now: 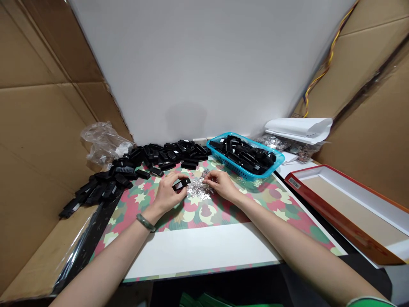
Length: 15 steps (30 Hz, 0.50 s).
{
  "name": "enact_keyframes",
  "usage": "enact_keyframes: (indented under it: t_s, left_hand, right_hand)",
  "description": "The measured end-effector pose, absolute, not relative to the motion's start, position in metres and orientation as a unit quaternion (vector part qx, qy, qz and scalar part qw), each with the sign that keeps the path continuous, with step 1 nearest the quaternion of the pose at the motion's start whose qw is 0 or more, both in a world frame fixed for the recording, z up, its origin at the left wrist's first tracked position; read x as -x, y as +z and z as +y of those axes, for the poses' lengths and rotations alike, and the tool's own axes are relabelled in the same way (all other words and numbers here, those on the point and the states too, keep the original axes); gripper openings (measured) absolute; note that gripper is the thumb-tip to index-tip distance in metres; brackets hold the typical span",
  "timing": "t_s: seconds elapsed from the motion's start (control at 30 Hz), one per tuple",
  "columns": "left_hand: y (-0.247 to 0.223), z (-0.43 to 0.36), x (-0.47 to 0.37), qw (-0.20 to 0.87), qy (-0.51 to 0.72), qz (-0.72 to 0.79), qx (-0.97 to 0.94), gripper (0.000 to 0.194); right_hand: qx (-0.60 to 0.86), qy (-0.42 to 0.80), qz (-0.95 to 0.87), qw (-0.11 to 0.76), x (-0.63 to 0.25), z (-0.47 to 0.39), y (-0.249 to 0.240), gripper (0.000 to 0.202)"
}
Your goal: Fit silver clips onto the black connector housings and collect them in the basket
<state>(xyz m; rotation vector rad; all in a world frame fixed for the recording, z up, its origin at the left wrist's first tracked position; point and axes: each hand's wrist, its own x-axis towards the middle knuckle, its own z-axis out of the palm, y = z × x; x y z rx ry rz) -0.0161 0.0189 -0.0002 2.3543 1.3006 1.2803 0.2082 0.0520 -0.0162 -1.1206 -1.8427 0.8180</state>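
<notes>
My left hand [169, 192], with a dark bangle at its wrist, grips a small black plastic case [181, 184] between thumb and fingers. Just right of it lies a loose pile of small shiny silver metal pieces [198, 191] on the patterned sheet. My right hand [220, 183] is at the right edge of this pile, thumb and forefinger pinched together. Whatever sits between those fingertips is too small to make out. Behind both hands, many similar black cases [166, 155] lie heaped in a curve from the back to the left.
A blue plastic basket [223, 161] full of black cases stands at the back right. Beyond it are bags of silver pieces [302, 149] under a white roll [298, 129]. An open box lid [351, 209] lies at right, clear plastic [102, 143] at left. Cardboard walls flank the table.
</notes>
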Motion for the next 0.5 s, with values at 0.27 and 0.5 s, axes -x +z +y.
enact_keyframes:
  t_s: [0.27, 0.5]
  left_hand:
    - [0.002, 0.012, 0.010, 0.156, 0.454, 0.447, -0.754, 0.029]
    - [-0.004, 0.010, 0.003, 0.214, 0.527, 0.405, -0.716, 0.025]
  right_hand:
    - [0.404, 0.500, -0.625, 0.443, -0.200, 0.038, -0.002, 0.026]
    - [0.341, 0.562, -0.589, 0.470, -0.194, 0.024, 0.006, 0.028]
